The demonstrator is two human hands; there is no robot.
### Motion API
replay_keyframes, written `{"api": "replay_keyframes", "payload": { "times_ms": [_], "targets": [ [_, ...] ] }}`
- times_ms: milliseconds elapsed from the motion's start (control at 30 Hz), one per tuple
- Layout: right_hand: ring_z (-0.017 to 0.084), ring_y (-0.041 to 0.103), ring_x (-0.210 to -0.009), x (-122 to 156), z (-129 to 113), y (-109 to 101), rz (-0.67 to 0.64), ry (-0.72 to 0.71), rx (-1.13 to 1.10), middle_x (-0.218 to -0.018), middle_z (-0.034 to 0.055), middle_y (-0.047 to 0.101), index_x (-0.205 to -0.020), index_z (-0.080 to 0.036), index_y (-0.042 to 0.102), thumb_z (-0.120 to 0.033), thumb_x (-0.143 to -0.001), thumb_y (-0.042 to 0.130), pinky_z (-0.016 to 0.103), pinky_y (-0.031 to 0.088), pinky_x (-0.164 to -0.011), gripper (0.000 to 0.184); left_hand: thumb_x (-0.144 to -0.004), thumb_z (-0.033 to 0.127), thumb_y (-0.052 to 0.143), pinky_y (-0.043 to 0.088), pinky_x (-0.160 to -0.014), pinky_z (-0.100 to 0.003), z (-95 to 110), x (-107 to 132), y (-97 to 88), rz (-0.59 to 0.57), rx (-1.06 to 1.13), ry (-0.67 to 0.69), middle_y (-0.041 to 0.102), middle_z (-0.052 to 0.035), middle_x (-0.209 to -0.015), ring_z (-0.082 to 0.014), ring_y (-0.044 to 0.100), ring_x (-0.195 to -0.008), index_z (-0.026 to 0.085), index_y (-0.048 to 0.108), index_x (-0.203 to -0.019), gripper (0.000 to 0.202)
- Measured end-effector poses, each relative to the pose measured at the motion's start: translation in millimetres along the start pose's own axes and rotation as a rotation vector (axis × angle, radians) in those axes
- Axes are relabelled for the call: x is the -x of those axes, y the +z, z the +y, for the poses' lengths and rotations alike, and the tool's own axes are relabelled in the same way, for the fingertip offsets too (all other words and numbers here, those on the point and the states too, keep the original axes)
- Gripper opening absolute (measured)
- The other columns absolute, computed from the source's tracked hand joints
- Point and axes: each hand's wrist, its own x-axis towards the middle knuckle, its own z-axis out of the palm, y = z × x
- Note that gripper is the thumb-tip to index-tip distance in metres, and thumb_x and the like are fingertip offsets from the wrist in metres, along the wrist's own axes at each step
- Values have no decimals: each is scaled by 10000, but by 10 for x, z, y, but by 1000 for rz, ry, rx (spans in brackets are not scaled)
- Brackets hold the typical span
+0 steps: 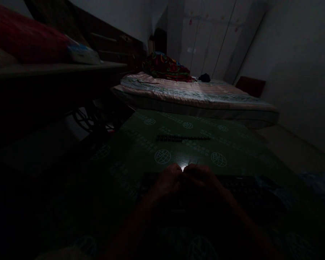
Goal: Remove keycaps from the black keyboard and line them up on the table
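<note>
The room is very dark. My left hand (166, 180) and my right hand (203, 178) meet side by side over a dark flat keyboard-like object (241, 186) lying on a green mat (233, 144) printed with globe marks. Both hands look curled, fingertips close together, but the dark hides what, if anything, is between them. A row of small dark pieces (182, 138) lies on the mat beyond the hands.
A low mattress (195, 97) with a striped sheet lies behind the mat, with a bundle of colourful cloth (165, 66) on it. A dark table with a red cushion (24, 36) stands at the left. A metal treadle frame (89, 121) sits beneath it.
</note>
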Motion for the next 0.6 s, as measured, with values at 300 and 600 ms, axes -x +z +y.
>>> {"api": "replay_keyframes", "payload": {
  "times_ms": [300,600],
  "targets": [
    [120,537,-624,-29,60,123,72,23,-77,-687,15,611,-753,-165,630,-340,-764,539,197,422,-548,198,-666,264,515,374,-598,-240,-83,-10,69,41,-52,-35,535,-40,-759,-175,521,-716,165,567,-722,125],
    [95,469,-546,-9,91,165,125,179,-201,-587,-14,501,-632,-155,533,-367,-771,499,175,348,-455,256,-659,222,545,392,-735,-253,-45,23,20,6,42,-19,569,-35,-866,-179,509,-824,185,617,-788,153]
  ]
}}
